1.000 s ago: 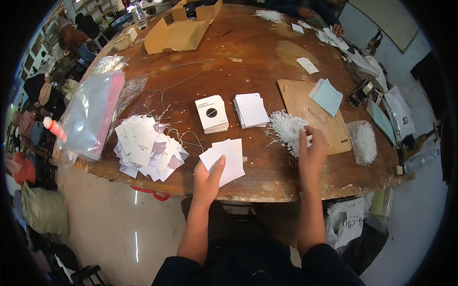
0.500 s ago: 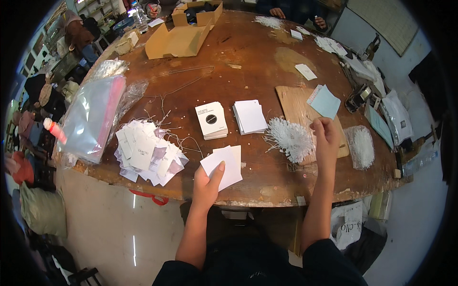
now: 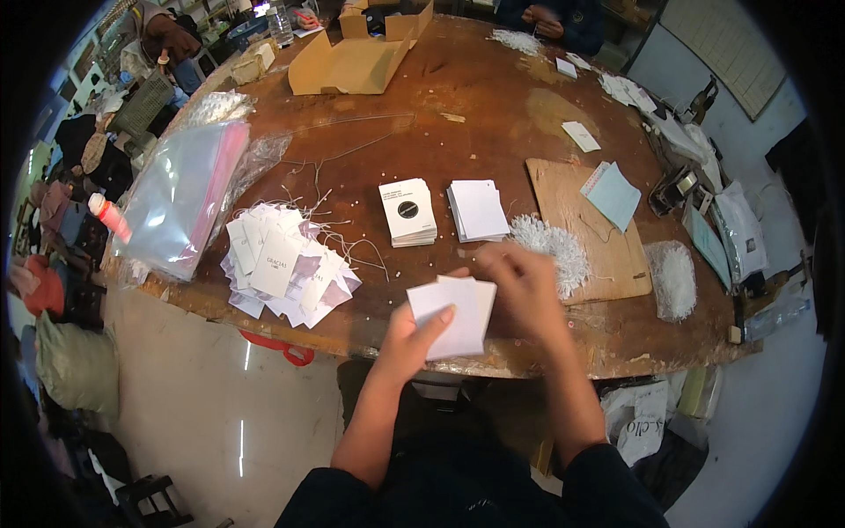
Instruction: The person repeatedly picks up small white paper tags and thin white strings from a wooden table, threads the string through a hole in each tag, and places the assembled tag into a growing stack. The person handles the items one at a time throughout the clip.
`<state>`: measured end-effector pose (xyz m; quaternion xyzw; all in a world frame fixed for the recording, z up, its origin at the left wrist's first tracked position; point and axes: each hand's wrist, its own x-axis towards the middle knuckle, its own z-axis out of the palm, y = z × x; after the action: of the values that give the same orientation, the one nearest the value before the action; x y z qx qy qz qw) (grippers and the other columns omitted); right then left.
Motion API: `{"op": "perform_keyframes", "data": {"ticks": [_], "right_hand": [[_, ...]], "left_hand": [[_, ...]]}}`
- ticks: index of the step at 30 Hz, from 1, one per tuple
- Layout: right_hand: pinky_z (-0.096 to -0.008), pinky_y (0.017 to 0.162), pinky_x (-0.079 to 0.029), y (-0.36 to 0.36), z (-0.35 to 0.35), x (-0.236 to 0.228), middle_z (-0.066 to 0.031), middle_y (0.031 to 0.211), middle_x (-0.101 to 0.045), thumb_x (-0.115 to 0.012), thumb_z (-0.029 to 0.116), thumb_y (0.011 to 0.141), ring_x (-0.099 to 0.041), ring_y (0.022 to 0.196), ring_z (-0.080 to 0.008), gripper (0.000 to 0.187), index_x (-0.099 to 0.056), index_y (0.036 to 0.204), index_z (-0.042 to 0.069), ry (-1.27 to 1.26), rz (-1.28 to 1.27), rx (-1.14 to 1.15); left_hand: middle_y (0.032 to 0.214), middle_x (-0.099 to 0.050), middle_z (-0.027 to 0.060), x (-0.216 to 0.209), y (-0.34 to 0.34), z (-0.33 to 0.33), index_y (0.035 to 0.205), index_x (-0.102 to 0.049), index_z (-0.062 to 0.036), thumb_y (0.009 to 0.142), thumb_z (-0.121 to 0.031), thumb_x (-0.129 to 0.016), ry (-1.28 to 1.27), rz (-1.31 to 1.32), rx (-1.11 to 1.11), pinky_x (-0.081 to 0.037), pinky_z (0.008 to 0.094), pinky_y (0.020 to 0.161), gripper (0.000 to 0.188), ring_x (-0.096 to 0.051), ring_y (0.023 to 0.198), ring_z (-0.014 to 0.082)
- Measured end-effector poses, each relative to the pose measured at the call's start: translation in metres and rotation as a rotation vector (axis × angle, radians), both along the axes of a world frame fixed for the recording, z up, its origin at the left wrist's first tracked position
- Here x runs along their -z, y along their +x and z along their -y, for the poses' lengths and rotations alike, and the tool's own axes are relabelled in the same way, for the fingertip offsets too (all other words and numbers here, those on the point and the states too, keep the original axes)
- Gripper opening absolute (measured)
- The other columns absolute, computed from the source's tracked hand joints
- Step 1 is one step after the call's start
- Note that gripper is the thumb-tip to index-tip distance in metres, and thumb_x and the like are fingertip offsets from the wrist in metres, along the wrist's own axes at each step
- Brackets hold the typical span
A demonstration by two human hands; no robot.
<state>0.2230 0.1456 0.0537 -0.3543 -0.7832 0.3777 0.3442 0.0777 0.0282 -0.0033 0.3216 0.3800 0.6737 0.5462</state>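
On our brown wooden table [image 3: 440,145], nearer to us than the black-disc card stack [image 3: 407,211] and slightly to its right, we pinch a few white cards [image 3: 455,299] in our left hand [image 3: 410,341], the thumb laid across their face. Our right hand [image 3: 525,283] is on the stack's near right side, close beside those cards, fingers curled and blurred; we cannot tell whether they pinch anything. Just right of the black-disc card stack we have a plain white card stack [image 3: 478,211]; farther right of it, a bundle of white tag strings [image 3: 566,251], then a wooden board [image 3: 616,255]; to its left, a heap of strung paper tags [image 3: 286,264].
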Motion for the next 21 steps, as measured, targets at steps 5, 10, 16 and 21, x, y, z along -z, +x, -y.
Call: {"op": "perform_keyframes", "data": {"ticks": [5, 10, 16, 21], "right_hand": [[-0.0368, 0.072, -0.053, -0.017, 0.017, 0.022, -0.0169, 0.089, -0.07, -0.063, 0.004, 0.083, -0.069, 0.079, -0.0332, 0.021, -0.07, 0.103, 0.003, -0.068, -0.034, -0.223], [-0.0344, 0.067, -0.049, 0.001, 0.012, 0.032, -0.0144, 0.076, -0.062, -0.062, 0.01, 0.092, -0.063, 0.072, -0.0256, 0.011, -0.065, 0.092, 0.0, -0.034, 0.011, -0.3], [-0.0295, 0.062, -0.047, 0.004, 0.006, 0.023, -0.0057, 0.069, -0.049, -0.056, 0.002, 0.091, -0.051, 0.064, -0.0174, 0.022, -0.05, 0.07, 0.004, -0.478, -0.952, -0.077], [-0.023, 0.056, -0.041, -0.017, 0.04, 0.008, 0.0006, 0.071, -0.054, -0.063, 0.007, 0.093, -0.05, 0.065, -0.006, 0.014, -0.055, 0.082, 0.004, -0.412, -0.422, 0.021]], "left_hand": [[0.113, -0.065, 0.0074, -0.001, 0.015, 0.005, 0.126, -0.055, 0.0023, 0.096, -0.016, -0.063, -0.103, 0.227, -0.179, -0.051, 0.0298, 0.088, 0.036, -0.063, 0.102, 0.0133], [0.116, -0.063, 0.0103, 0.001, -0.002, 0.002, 0.128, -0.053, 0.0032, 0.096, -0.014, -0.06, -0.026, 0.198, -0.3, -0.053, 0.0316, 0.086, 0.037, -0.065, 0.1, 0.0162], [0.113, -0.065, 0.0087, 0.001, -0.006, -0.005, 0.128, -0.054, 0.0043, 0.098, -0.016, -0.059, 0.055, -0.133, -0.388, -0.049, 0.0291, 0.087, 0.037, -0.061, 0.1, 0.0132], [0.112, -0.066, 0.0096, 0.003, -0.005, -0.001, 0.123, -0.058, 0.0048, 0.098, -0.012, -0.058, -0.02, -0.343, -0.408, -0.049, 0.0302, 0.087, 0.031, -0.062, 0.099, 0.0148]]}}
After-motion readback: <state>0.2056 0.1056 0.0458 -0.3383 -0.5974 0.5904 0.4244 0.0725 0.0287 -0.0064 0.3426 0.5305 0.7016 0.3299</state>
